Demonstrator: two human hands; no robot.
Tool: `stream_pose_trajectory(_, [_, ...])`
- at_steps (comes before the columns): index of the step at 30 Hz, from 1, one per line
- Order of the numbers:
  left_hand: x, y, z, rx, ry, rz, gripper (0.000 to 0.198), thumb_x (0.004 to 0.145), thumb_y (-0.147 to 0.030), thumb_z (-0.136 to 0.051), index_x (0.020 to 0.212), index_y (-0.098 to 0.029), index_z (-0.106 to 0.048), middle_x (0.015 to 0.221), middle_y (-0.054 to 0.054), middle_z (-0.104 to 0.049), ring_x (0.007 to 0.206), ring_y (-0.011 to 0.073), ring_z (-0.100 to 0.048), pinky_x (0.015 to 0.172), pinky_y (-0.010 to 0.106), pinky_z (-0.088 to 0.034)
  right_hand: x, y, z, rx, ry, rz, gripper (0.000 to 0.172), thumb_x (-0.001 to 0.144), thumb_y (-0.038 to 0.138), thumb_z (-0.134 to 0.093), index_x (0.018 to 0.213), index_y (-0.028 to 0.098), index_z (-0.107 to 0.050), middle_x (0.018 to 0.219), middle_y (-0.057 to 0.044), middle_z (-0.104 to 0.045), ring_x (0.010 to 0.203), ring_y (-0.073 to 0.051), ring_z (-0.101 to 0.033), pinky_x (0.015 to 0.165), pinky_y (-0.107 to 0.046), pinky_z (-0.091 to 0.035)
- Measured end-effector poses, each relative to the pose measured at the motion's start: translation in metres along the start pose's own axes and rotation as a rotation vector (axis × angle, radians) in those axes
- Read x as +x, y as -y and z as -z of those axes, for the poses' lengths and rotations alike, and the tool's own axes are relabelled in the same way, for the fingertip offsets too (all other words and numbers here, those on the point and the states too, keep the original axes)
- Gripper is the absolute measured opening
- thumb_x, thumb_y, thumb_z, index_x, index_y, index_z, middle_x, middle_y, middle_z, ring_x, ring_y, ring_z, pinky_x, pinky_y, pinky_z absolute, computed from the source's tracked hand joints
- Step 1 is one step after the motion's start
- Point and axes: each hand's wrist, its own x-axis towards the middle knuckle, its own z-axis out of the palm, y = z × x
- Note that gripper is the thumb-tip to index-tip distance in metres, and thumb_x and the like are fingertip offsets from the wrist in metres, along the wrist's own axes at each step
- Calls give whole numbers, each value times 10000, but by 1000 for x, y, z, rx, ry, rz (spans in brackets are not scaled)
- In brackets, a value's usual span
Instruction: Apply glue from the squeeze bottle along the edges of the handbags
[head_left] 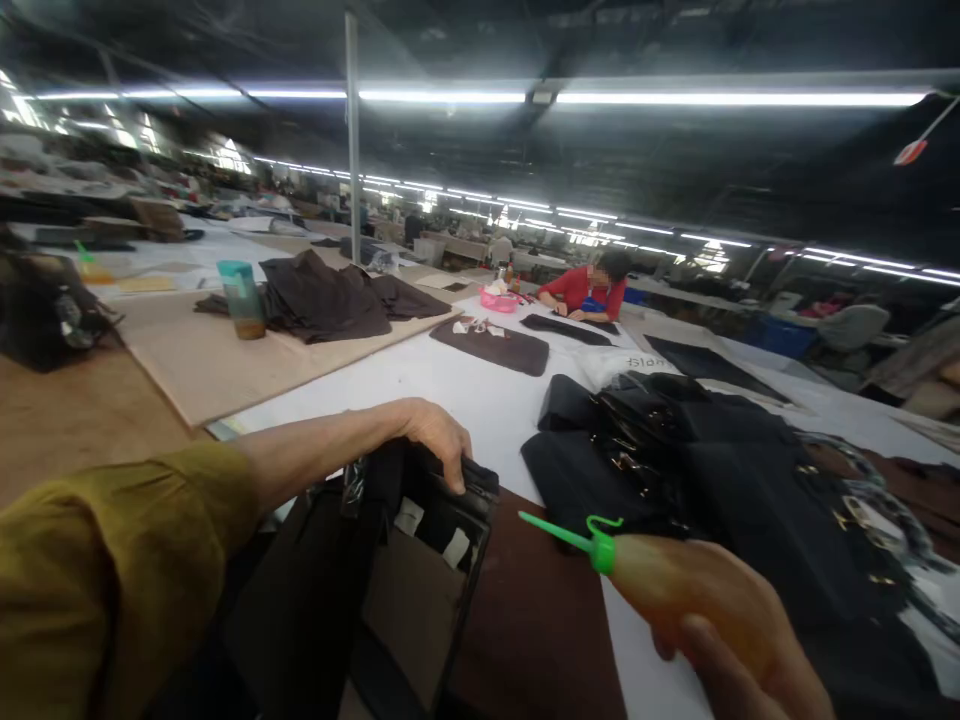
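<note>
My left hand (435, 432) is closed over the top edge of a dark bag (315, 600), thumb on its zipper edge. The bag gapes open toward me, its lining brownish, with two pale patches (455, 548) near the rim. In my right hand (750, 620) is a glue bottle (660, 580), squeezable and filled with amber liquid. Its green nozzle (555, 532) points left toward the bag's opening, apart from it. Beneath and beside the bag lies a flat brown piece of material (540, 630).
Black bags (720, 470) with gold hardware are piled on the right of the white table (360, 390). Farther off are a brown panel (491, 345), a teal-lidded bottle (241, 300) and dark fabric (322, 295). A person in red (589, 290) works across the table.
</note>
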Motion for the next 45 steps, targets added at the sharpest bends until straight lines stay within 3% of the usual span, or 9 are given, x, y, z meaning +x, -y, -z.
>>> stream_pose_trajectory(3, [7, 2, 2, -7, 18, -27, 217, 550, -269, -723, 721, -143, -682, 644, 16, -675, 605, 184, -614, 591, 298, -529, 3, 16, -16, -154, -90, 79, 673, 621, 559, -702, 1182, 253, -488, 1030, -56, -591, 826, -282, -583, 723, -345, -485])
stream_pose_trajectory(7, [13, 7, 3, -58, 29, -19, 213, 539, -272, -738, 700, -143, -685, 649, 25, -681, 605, 194, -621, 580, 310, -539, 2, 29, -32, -205, -93, 148, 630, 646, 567, -673, 1165, 256, -498, 1130, -41, -542, 971, -303, -535, 888, -366, -407])
stream_pose_trajectory(17, [24, 15, 5, -77, 77, 49, 176, 550, -274, -746, 643, -141, -675, 597, 22, -659, 546, 169, -598, 531, 268, -516, -3, 30, -43, -234, -86, 164, 607, 654, 576, -659, 1135, 243, -496, 1065, -34, -562, 891, -284, -552, 752, -337, -439])
stream_pose_trajectory(22, [25, 14, 5, -78, 76, 62, 176, 551, -269, -752, 648, -143, -675, 593, 13, -658, 542, 154, -596, 519, 239, -505, -4, 31, -44, -241, -74, 165, 606, 675, 582, -644, 1149, 239, -486, 1062, -34, -551, 892, -287, -553, 764, -355, -423])
stream_pose_trajectory(31, [29, 19, 4, -55, 55, 26, 238, 526, -301, -757, 681, -139, -677, 628, 33, -672, 575, 184, -617, 536, 277, -526, -4, 24, -44, -219, -59, 237, 535, 719, 524, -640, 1144, 241, -483, 1078, -14, -536, 915, -239, -516, 803, -305, -389])
stream_pose_trajectory(38, [29, 22, 4, 9, 36, -46, 266, 521, -347, -746, 668, -137, -675, 640, 55, -677, 581, 218, -624, 565, 338, -542, -8, 19, -48, -231, -82, 238, 591, 694, 541, -659, 1157, 220, -481, 1104, -41, -540, 925, -267, -533, 779, -305, -426])
stream_pose_trajectory(45, [24, 19, 5, -4, 17, -8, 260, 508, -329, -743, 668, -137, -671, 630, 44, -669, 575, 202, -608, 570, 329, -532, -13, 10, -50, -208, -58, 207, 587, 685, 548, -654, 1142, 219, -490, 1091, -48, -552, 938, -276, -530, 773, -319, -418])
